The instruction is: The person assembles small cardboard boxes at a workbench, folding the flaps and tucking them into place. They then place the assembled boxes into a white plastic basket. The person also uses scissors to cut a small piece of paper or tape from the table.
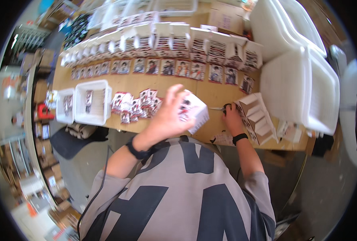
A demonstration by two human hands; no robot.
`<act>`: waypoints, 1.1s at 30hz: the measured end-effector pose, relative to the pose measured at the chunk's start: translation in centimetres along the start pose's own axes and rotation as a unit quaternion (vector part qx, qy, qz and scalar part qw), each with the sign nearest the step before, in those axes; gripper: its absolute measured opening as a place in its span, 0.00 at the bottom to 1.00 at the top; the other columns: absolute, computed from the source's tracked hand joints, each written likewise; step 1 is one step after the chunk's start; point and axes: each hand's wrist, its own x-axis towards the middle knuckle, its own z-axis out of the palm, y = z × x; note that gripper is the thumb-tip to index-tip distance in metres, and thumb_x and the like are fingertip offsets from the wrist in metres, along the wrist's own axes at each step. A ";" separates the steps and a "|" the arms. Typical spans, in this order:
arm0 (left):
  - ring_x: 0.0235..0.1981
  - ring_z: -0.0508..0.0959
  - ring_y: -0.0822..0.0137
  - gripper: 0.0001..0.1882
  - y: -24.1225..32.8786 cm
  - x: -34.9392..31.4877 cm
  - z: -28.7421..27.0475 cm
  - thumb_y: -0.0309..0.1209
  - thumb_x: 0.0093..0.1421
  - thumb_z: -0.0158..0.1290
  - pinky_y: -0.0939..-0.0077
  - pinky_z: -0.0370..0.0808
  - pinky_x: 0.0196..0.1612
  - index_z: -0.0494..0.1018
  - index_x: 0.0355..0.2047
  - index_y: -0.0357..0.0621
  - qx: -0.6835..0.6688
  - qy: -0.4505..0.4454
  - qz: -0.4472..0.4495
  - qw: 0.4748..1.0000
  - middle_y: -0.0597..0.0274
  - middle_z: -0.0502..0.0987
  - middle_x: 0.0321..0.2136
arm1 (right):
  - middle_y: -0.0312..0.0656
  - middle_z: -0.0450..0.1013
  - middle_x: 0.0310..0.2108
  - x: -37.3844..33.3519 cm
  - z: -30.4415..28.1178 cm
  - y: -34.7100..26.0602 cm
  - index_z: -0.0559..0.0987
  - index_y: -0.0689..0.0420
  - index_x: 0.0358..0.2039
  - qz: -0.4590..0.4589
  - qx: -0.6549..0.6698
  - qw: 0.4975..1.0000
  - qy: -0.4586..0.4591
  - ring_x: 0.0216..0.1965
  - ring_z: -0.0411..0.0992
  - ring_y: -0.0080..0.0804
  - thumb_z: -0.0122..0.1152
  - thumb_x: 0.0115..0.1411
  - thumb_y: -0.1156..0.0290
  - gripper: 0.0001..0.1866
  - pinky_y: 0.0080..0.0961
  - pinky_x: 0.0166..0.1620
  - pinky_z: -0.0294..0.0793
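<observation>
My left hand [166, 116] is closed around a small white printed box [199, 111], lifted above the table in front of my chest. My right hand [233, 120] rests low at the table, its fingers on the black handles of a pair of scissors [225, 108], whose blades point left. Right beside that hand stands an open carton with white compartments [259, 120]. To the left of the lifted box lies a loose heap of small printed packets [136, 105].
A row of open white boxes filled with packets [166, 42] curves across the table, with single picture packets [167, 67] lined up before it. White baskets [93, 120] stand at the left. Large stacked white bins [284, 92] rise at the right.
</observation>
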 end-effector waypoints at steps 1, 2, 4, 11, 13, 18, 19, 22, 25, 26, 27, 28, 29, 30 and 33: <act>0.63 0.66 0.41 0.40 0.8 -0.1 1.1 0.41 0.49 0.65 0.56 0.69 0.64 0.65 0.61 0.39 0.009 -0.017 -0.013 1.000 0.43 0.57 0.64 | 0.54 0.62 0.59 1.3 0.3 0.0 0.71 0.60 0.51 -0.001 0.011 1.000 0.004 0.49 0.72 0.53 0.62 0.62 0.68 0.18 0.44 0.42 0.81; 0.61 0.68 0.39 0.40 1.5 0.1 2.2 0.41 0.49 0.64 0.54 0.69 0.63 0.65 0.61 0.40 -0.024 -0.043 -0.038 0.998 0.42 0.57 0.64 | 0.54 0.62 0.60 2.3 0.4 -0.2 0.71 0.61 0.51 0.000 0.021 1.000 0.006 0.49 0.72 0.54 0.61 0.64 0.67 0.19 0.44 0.43 0.81; 0.60 0.69 0.37 0.40 1.7 0.8 5.1 0.42 0.50 0.63 0.54 0.71 0.62 0.65 0.61 0.41 0.000 -0.057 -0.031 0.998 0.40 0.58 0.63 | 0.55 0.62 0.59 3.8 0.3 -0.8 0.71 0.63 0.51 -0.013 0.050 0.998 0.034 0.49 0.72 0.54 0.61 0.64 0.68 0.19 0.43 0.46 0.80; 0.55 0.71 0.34 0.38 -1.0 2.2 12.7 0.38 0.48 0.65 0.50 0.76 0.55 0.66 0.59 0.43 0.059 -0.049 -0.019 0.997 0.40 0.60 0.60 | 0.57 0.63 0.61 2.6 -5.0 -2.3 0.76 0.64 0.51 -0.031 0.489 0.871 -0.034 0.53 0.73 0.50 0.64 0.63 0.65 0.20 0.38 0.55 0.75; 0.54 0.72 0.34 0.40 -1.5 2.7 14.0 0.34 0.47 0.66 0.49 0.78 0.51 0.65 0.61 0.45 0.064 -0.047 -0.003 0.997 0.42 0.59 0.62 | 0.55 0.64 0.62 -0.3 -8.3 -3.7 0.76 0.64 0.53 -0.124 0.480 0.867 -0.059 0.56 0.71 0.48 0.66 0.63 0.63 0.23 0.38 0.57 0.73; 0.56 0.71 0.34 0.50 -4.0 2.7 17.6 0.31 0.45 0.68 0.49 0.76 0.54 0.56 0.69 0.48 0.049 -0.056 0.080 0.994 0.41 0.56 0.66 | 0.55 0.65 0.62 -2.4 -9.8 -5.9 0.74 0.64 0.53 -0.133 0.427 0.893 -0.054 0.60 0.67 0.55 0.67 0.55 0.69 0.26 0.41 0.61 0.69; 0.57 0.71 0.33 0.51 -4.0 2.8 17.6 0.31 0.46 0.68 0.48 0.76 0.54 0.55 0.69 0.49 0.037 -0.063 0.070 0.995 0.40 0.55 0.66 | 0.57 0.67 0.58 -2.3 -8.9 -6.1 0.74 0.64 0.52 -0.144 0.366 0.919 0.005 0.57 0.68 0.58 0.67 0.52 0.71 0.26 0.41 0.58 0.71; 0.54 0.73 0.40 0.56 -3.8 2.8 17.6 0.36 0.44 0.69 0.51 0.74 0.55 0.51 0.70 0.42 0.105 -0.114 0.028 0.988 0.40 0.62 0.62 | 0.56 0.70 0.53 -2.3 -7.5 -6.5 0.73 0.65 0.48 -0.089 0.371 0.924 0.014 0.53 0.70 0.57 0.69 0.50 0.70 0.25 0.43 0.54 0.73; 0.51 0.73 0.54 0.56 -4.4 2.1 16.4 0.49 0.39 0.72 0.59 0.68 0.53 0.62 0.63 0.31 0.249 -0.165 -0.013 0.954 0.49 0.77 0.47 | 0.55 0.72 0.47 -2.0 -7.9 -7.2 0.72 0.65 0.42 -0.051 0.310 0.948 -0.051 0.49 0.71 0.57 0.71 0.48 0.70 0.23 0.44 0.51 0.74; 0.50 0.73 0.54 0.51 -4.9 2.0 16.3 0.50 0.39 0.72 0.59 0.68 0.53 0.66 0.58 0.32 0.244 -0.168 -0.016 0.955 0.50 0.77 0.45 | 0.56 0.71 0.46 -2.1 -8.0 -7.5 0.71 0.65 0.42 -0.049 0.305 0.950 -0.044 0.49 0.71 0.57 0.72 0.47 0.70 0.24 0.44 0.51 0.74; 0.50 0.73 0.54 0.47 -5.3 2.0 16.2 0.51 0.39 0.72 0.60 0.68 0.53 0.70 0.54 0.33 0.238 -0.170 -0.021 0.956 0.51 0.78 0.43 | 0.56 0.71 0.45 -2.1 -8.1 -7.9 0.70 0.65 0.41 -0.047 0.300 0.952 -0.037 0.48 0.71 0.57 0.72 0.46 0.70 0.25 0.45 0.50 0.74; 0.50 0.74 0.54 0.43 -5.5 2.0 16.0 0.52 0.39 0.71 0.60 0.67 0.53 0.74 0.49 0.34 0.234 -0.171 -0.025 0.957 0.52 0.79 0.41 | 0.56 0.71 0.44 -2.1 -8.1 -8.1 0.69 0.64 0.40 -0.047 0.295 0.954 -0.030 0.47 0.71 0.58 0.73 0.45 0.69 0.26 0.45 0.49 0.74; 0.50 0.74 0.55 0.35 -5.6 1.6 16.5 0.55 0.38 0.70 0.62 0.67 0.52 0.78 0.37 0.38 0.248 -0.135 -0.022 0.959 0.53 0.80 0.39 | 0.57 0.71 0.44 -2.0 -7.9 -8.2 0.69 0.65 0.41 -0.044 0.288 0.956 -0.029 0.47 0.71 0.58 0.73 0.45 0.69 0.27 0.45 0.49 0.74; 0.50 0.74 0.55 0.36 -5.7 1.5 16.8 0.55 0.37 0.70 0.62 0.67 0.52 0.77 0.37 0.38 0.252 -0.124 -0.021 0.960 0.53 0.80 0.39 | 0.57 0.71 0.43 -1.9 -7.4 -8.2 0.68 0.65 0.41 -0.040 0.280 0.959 -0.028 0.47 0.71 0.59 0.74 0.45 0.69 0.28 0.46 0.49 0.74; 0.49 0.74 0.55 0.37 -6.0 1.0 17.3 0.56 0.36 0.70 0.63 0.66 0.52 0.77 0.37 0.38 0.257 -0.095 -0.015 0.961 0.53 0.80 0.38 | 0.59 0.71 0.43 -1.7 -6.8 -8.2 0.67 0.65 0.42 -0.021 0.287 0.957 -0.034 0.46 0.71 0.61 0.75 0.44 0.68 0.30 0.47 0.48 0.74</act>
